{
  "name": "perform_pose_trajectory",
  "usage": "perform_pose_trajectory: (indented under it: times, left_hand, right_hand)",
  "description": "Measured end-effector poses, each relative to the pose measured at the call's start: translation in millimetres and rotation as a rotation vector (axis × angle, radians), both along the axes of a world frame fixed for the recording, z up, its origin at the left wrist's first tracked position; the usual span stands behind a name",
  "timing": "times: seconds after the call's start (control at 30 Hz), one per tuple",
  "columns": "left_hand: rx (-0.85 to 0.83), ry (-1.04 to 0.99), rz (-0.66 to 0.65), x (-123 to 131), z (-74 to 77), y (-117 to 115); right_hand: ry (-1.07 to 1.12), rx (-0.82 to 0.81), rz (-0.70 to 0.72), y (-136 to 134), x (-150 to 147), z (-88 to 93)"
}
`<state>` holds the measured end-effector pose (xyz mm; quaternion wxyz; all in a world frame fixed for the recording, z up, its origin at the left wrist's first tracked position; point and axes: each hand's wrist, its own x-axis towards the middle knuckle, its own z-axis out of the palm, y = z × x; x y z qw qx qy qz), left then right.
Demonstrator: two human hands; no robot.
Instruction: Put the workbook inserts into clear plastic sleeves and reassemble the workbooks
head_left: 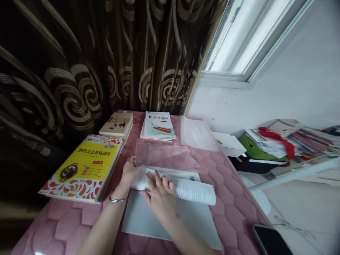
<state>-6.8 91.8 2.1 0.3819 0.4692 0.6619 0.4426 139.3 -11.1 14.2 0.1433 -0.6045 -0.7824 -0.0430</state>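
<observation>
An open book (195,191) lies in front of me, its pages curling up along the right side. Its plain grey-white cover (170,216) is spread flat towards me, and a barcode shows on the far part. A clear plastic book cover (164,154) extends beyond the book's far edge. My left hand (130,171), with a silver bangle on the wrist, has its fingers closed at the left edge, on the plastic cover; the fingertips are partly hidden. My right hand (160,191) presses on the pages with fingers apart, holding nothing.
A yellow-covered book stack (90,159) lies left, with beige books (117,125) behind it. White-covered booklets (158,125) and clear plastic covers (196,132) lie at the back. A phone (271,239) is at the near right. Piled papers (268,145) sit beyond the pink table's (66,223) right edge.
</observation>
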Motion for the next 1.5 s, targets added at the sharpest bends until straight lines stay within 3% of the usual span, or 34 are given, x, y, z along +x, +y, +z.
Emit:
perform_pose_trajectory:
  times: [0.17, 0.37, 0.7, 0.97, 1.07, 1.13, 1.23, 1.37, 1.5]
  left_hand:
    - [0.022, 0.268, 0.006, 3, -2.7, -2]
    - [0.112, 0.376, 0.017, 7, -5.0, -2]
    - [0.225, 0.150, -0.055, 5, -11.6, 1]
    - [0.232, -0.083, -0.202, -1, 1.3, -1]
    - [0.184, -0.057, -0.282, 0, 6.8, -3]
    - [0.173, -0.007, -0.263, 1, 9.0, -4]
    - [0.201, 0.004, -0.200, 1, 9.8, -4]
    - [0.231, -0.113, -0.145, 1, 6.7, -2]
    - [0.237, -0.162, -0.107, 0, 1.1, 0]
  right_hand:
    - [0.022, -0.017, -0.001, 1, -1, -4.0]
    - [0.040, 0.026, -0.013, 3, -1, -8.5]
    - [0.058, 0.091, -0.020, 15, 3, -11.7]
    - [0.090, 0.149, -0.005, 25, 2, -16.8]
    - [0.101, 0.177, 0.037, 26, 0, -17.3]
    - [0.118, 0.188, 0.064, 25, 3, -11.3]
    - [0.177, 0.215, 0.013, 27, 22, 6.4]
    - [0.271, 0.273, -0.245, 42, 77, 27.7]
    - [0.447, 0.190, -0.527, 60, 142, 26.2]
